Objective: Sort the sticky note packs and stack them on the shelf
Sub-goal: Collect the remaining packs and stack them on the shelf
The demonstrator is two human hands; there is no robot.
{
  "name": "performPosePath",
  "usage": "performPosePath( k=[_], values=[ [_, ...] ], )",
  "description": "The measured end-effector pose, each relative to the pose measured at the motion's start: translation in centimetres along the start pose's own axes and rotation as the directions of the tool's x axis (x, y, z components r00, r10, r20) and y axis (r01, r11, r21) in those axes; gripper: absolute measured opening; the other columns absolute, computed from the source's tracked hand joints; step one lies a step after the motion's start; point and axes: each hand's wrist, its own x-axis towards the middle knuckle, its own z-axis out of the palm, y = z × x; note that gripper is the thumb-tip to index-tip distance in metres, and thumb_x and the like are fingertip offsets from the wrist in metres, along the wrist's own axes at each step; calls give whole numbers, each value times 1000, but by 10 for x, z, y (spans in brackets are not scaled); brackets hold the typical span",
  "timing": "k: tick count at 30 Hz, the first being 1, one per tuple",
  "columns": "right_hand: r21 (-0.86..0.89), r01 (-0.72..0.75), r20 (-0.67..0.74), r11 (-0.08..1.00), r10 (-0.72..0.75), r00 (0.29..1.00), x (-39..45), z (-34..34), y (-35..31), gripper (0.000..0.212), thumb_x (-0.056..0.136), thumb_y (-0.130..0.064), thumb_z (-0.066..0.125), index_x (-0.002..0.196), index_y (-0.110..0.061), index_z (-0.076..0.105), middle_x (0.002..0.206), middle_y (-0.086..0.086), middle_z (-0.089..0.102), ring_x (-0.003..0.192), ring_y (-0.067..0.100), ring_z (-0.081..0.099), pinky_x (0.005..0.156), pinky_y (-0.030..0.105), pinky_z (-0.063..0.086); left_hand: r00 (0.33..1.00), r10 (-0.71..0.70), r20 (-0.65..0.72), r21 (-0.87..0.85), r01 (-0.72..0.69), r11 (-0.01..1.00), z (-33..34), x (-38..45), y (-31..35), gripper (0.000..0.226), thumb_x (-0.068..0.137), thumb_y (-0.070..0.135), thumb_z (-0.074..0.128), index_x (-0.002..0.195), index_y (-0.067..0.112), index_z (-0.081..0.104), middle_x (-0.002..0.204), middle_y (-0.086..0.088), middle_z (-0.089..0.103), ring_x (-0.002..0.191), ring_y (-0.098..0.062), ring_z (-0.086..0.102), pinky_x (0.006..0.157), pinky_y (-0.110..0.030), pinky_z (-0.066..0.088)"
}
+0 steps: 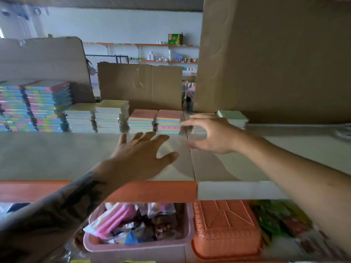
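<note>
Head view. Grey shelf board (57, 156) runs the width of the frame, with an orange front lip (152, 190) to the left and middle and a pale strip at right. A seam splits the board near centre. Large cardboard box (275, 63) stands on the shelf at right; a torn cardboard sheet (140, 84) stands behind the middle, another bent sheet at far left. White wall behind, with orange-edged shelving holding small bottles and a green carton.

Sticky note packs sit in a row along the back of the shelf: tall multicolour stacks (38, 107) at far left, two pastel stacks (98, 116) beside them, two lower pink-topped stacks (155, 121) at centre, one green-topped stack (233, 116) at right against the box.

Below the shelf: a pink plastic tub (136, 247) holding wrapped packets, a pink-striped pack uppermost; just beside it an upturned orange perforated basket (226, 230); further right, wrapped green items, blurred.

Left hand (144, 150), fingers spread, palm down on or just over the board in front of the pink-topped stacks. Right hand (212, 133), blurred, fingers and thumb apart in an open reach between the pink-topped and green-topped stacks; whether it touches a pack cannot be told. Bare board lies in front of the whole row.
</note>
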Motion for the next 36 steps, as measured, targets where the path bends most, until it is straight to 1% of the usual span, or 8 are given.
performPosePath(
  k=[4,10,17,22,26,29,32,36],
  values=[
    [-8,-44,14,999,44,999,-78,-19,51,72,88,-64,68,152,-39,46,163,-9,37,150,13,31,116,23,21,999,9,39,-8,-9,1000,-2,-2,77,77,87,85,22,152,45,29,162,10,33,148,-21,32,118,-60,22],
    [-17,-146,-26,989,145,989,-187,-51,130,72,87,-70,64,151,-43,46,162,-12,37,150,14,32,122,43,26,999,47,8,-44,-47,998,4,-5,197,83,80,91,15,151,49,28,162,13,33,147,-20,35,116,-58,27],
    [-30,-255,-37,967,254,967,-296,-90,213,82,80,-90,46,149,-44,44,157,-18,40,145,10,36,118,50,30,982,177,58,-118,-170,978,9,7,334,78,84,89,21,151,49,30,161,10,36,145,-21,39,116,-54,30],
    [-3,-380,-102,925,378,920,-347,-117,273,64,89,-75,56,143,-42,51,154,-16,45,138,11,45,116,47,35,957,282,74,-171,-266,949,14,47,411,77,84,90,24,147,48,37,158,8,41,134,-20,49,113,-52,36],
    [27,-468,-122,883,468,875,-368,-134,316,52,92,-65,59,138,-40,54,149,-15,51,122,12,57,111,47,40,931,354,83,-205,-332,921,24,97,462,84,82,91,27,148,42,39,158,8,42,141,-21,43,116,-49,34],
    [-15,-510,-139,860,504,853,-367,-148,352,50,93,-61,61,137,-41,55,148,-14,52,123,14,57,108,46,43,917,393,67,-224,-370,902,29,141,496,80,85,85,36,150,39,40,159,7,41,143,-21,40,118,-47,32],
    [3,-533,-150,846,528,836,-354,-165,393,46,92,-52,69,135,-38,58,145,-12,55,121,12,56,103,39,46,894,440,81,-180,-421,889,34,193,521,81,85,81,49,152,37,38,157,3,45,140,-25,45,115,-44,37],
    [-14,-551,-180,835,540,822,-320,-188,455,43,85,-43,77,125,-34,62,133,-6,64,116,19,63,101,42,50,852,514,102,-200,-489,849,37,261,536,91,79,75,65,155,35,36,156,6,45,138,-21,47,106,-31,39]
  ],
)
